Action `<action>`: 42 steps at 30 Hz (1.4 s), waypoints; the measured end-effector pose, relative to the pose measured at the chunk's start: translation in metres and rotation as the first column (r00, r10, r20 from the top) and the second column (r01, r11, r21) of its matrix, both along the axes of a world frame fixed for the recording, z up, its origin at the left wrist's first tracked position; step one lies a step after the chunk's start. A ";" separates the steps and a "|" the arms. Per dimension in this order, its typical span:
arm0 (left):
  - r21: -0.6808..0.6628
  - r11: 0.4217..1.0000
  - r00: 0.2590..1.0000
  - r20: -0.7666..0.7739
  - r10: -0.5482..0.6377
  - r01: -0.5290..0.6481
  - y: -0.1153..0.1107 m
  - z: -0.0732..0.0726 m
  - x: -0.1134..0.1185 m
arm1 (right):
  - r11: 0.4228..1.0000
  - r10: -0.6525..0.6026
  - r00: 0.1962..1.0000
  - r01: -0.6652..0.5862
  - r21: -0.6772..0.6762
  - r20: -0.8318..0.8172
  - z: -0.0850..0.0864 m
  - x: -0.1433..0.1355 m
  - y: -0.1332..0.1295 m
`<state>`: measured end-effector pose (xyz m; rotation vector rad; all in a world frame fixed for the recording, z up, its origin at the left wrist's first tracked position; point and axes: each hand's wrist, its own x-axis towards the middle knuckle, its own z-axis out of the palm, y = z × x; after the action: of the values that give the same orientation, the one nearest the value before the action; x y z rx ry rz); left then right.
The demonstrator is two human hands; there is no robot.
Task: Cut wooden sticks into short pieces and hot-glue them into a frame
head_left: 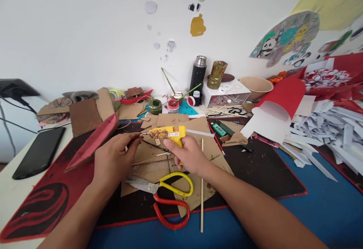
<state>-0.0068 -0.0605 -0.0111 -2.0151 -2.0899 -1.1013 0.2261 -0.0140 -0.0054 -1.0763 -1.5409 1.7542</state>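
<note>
My right hand is wrapped around the handle of a yellow glue gun, its barrel smeared brown and its nozzle pointing left. A pale glue stick juts from the gun's back end. Close to the nozzle tip, my left hand pinches something small that its fingers mostly hide. Below the hands lie scissors with one yellow and one red handle, resting partly on cut cardboard. Beside my left hand leans a boat-shaped cardboard piece with a pink inside.
A thin wooden stick lies right of the scissors. Behind are paint jars, a black flask and a white box. A phone lies left; a cutter knife and folded paper pieces are right.
</note>
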 end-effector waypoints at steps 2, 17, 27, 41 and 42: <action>0.002 1.000 1.000 -0.012 -0.005 0.005 0.000 0.000 0.000 | 1.000 -0.008 1.000 0.008 -0.001 0.007 0.000 0.000 0.000; 0.016 1.000 1.000 0.023 -0.006 0.005 -0.001 0.003 0.002 | 1.000 -0.008 0.999 0.007 0.025 0.038 -0.006 0.001 -0.001; 0.011 1.000 1.000 0.022 -0.005 0.005 -0.001 0.004 0.001 | 0.999 -0.009 0.999 0.008 0.045 0.039 -0.006 0.002 0.000; 0.022 1.000 1.000 -0.003 -0.019 0.019 0.000 0.002 -0.001 | 0.999 -0.011 1.000 0.010 0.037 0.018 -0.007 0.001 0.000; 0.024 1.000 1.000 -0.006 -0.020 0.020 0.000 0.002 -0.001 | 0.999 -0.011 1.000 0.010 0.040 0.019 -0.007 0.001 0.000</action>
<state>-0.0079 -0.0607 -0.0094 -2.0302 -2.0486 -1.1160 0.2275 -0.0140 -0.0126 -1.0827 -1.5721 1.7035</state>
